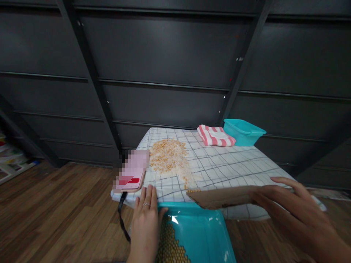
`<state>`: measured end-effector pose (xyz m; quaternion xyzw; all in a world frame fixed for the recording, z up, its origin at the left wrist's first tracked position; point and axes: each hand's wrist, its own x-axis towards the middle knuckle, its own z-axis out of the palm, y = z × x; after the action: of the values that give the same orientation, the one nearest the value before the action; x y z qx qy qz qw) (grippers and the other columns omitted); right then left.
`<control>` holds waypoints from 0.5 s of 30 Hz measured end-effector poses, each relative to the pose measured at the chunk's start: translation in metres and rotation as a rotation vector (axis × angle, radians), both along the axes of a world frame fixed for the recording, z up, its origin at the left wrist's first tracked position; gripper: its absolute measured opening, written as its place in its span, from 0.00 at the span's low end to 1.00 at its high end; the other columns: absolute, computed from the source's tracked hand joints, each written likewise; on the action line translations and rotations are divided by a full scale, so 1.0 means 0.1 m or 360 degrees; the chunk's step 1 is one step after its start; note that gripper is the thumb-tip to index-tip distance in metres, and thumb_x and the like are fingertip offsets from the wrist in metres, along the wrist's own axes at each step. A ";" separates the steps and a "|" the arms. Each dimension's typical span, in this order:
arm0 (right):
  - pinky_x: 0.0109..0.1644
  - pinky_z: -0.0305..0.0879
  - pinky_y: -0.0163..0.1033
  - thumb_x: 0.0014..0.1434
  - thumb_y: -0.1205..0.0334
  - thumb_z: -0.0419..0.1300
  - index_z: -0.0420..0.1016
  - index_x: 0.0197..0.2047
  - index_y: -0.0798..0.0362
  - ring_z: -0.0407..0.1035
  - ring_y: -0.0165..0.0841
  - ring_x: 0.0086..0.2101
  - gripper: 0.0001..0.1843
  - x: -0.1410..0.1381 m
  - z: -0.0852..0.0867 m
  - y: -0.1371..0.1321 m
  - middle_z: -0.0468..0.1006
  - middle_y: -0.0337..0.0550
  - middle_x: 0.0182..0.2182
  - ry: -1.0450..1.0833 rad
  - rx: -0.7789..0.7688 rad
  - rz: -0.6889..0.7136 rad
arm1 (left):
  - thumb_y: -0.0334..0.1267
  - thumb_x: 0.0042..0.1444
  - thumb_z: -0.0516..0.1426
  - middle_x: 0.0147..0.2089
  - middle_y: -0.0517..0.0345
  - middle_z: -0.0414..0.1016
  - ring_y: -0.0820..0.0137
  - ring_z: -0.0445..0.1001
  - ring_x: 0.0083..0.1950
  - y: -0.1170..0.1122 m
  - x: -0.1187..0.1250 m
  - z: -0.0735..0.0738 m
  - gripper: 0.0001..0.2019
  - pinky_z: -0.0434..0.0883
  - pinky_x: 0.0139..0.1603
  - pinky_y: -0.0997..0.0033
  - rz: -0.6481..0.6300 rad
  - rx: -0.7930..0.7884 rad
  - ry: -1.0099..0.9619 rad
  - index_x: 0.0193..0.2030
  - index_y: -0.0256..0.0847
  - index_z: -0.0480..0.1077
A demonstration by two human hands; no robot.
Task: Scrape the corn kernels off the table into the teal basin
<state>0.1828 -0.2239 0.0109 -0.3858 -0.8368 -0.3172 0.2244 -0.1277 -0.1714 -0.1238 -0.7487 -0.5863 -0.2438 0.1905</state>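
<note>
My right hand (296, 208) pinches a flat piece of brown cardboard (225, 195) over the table's near edge. A few round, yellow soybeans lie just beyond the cardboard's left end. Below that edge is a teal plastic basin (203, 233), with many soybeans (172, 244) gathered on its left side. My left hand (145, 215), wearing a ring, is at the basin's left rim, thumb over the inside and straight fingers outside by the tablecloth. Beyond the hands, a spread pile of soybeans mixed with pale, rice-like grains (170, 157) covers part of the cloth.
A pink phone (134, 171) lies at the table's left edge, a black strap (122, 219) hanging below it. A folded red-and-white striped towel (216, 135) and another teal container (242, 131) stand at the back right of the checked tablecloth (233, 164). Behind rises a dark panelled wall (164, 51).
</note>
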 end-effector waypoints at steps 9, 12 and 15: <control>0.46 0.61 0.44 0.59 0.80 0.44 0.64 0.43 0.50 0.69 0.26 0.28 0.17 -0.07 0.12 0.26 0.76 0.34 0.28 -0.0134 0.0134 -0.0016 | 0.38 0.56 0.52 0.56 0.38 0.71 0.53 0.68 0.58 -0.02 -0.02 0.02 0.23 0.70 0.52 0.49 -0.0025 -0.0030 -0.0045 0.58 0.32 0.63; 0.45 0.61 0.44 0.57 0.82 0.45 0.65 0.42 0.51 0.70 0.27 0.29 0.19 -0.03 0.16 0.23 0.77 0.36 0.29 -0.0157 0.0180 -0.0007 | 0.36 0.56 0.52 0.56 0.37 0.71 0.53 0.69 0.57 -0.01 0.00 0.00 0.22 0.71 0.52 0.49 -0.0025 0.0008 -0.0079 0.57 0.31 0.64; 0.46 0.61 0.44 0.57 0.81 0.45 0.66 0.43 0.51 0.70 0.28 0.30 0.18 0.01 0.17 0.18 0.77 0.39 0.30 -0.0170 0.0185 -0.0017 | 0.35 0.55 0.52 0.55 0.36 0.72 0.52 0.69 0.56 -0.02 0.01 0.01 0.22 0.71 0.51 0.50 -0.0026 0.0042 -0.0087 0.56 0.29 0.65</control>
<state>0.1842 -0.2055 0.0275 -0.3591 -0.8257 -0.3865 0.1997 -0.1269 -0.1730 -0.1224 -0.7440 -0.5818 -0.2734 0.1823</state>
